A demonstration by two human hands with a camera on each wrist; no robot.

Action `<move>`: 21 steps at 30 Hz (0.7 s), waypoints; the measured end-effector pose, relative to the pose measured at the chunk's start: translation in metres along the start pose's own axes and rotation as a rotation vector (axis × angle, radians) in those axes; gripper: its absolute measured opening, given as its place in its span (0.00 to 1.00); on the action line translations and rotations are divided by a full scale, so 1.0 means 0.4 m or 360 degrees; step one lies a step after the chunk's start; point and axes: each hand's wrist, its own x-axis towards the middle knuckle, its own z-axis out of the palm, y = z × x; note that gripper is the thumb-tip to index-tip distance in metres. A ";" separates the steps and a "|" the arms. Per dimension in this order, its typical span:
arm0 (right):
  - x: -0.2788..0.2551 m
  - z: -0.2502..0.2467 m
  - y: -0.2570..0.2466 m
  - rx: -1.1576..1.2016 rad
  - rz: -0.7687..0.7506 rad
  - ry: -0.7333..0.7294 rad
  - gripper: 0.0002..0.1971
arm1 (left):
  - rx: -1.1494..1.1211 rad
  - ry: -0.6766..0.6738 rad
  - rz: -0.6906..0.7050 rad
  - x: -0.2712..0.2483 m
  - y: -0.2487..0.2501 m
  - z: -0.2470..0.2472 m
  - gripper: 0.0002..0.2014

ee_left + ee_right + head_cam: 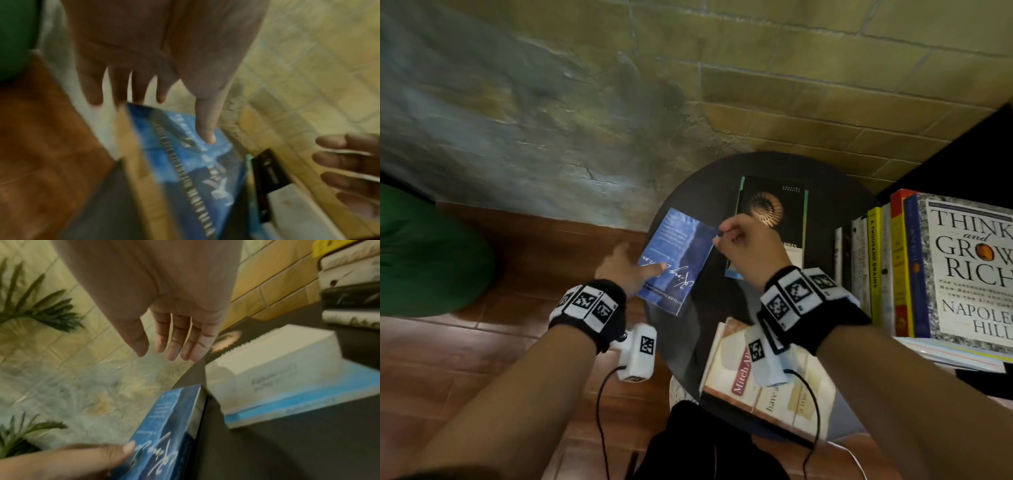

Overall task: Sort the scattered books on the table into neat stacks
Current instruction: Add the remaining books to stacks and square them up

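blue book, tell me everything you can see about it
The blue book is a slim paperback with a glossy blue cover, white script lettering and a line of small capitals along one edge. It is tilted, one long edge raised, at the left rim of the round dark table, jutting past it. The left hand holds it, thumb on the cover. The right hand hovers at its far corner, fingers relaxed; contact is unclear.

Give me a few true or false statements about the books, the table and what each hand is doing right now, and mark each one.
1. The left hand grips the blue book, thumb on its cover. True.
2. The right hand holds the dark book. False: its fingers are relaxed and hold nothing.
3. The table is round and dark. True.
4. The blue book lies on top of the dark book. False: it is beside it.
5. The beige book lies nearest the person. True.
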 end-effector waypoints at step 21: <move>0.031 0.019 -0.128 -0.0664 -0.0534 -0.0542 0.16 | -0.0257 0.0096 0.1033 -0.155 0.142 -0.247 0.26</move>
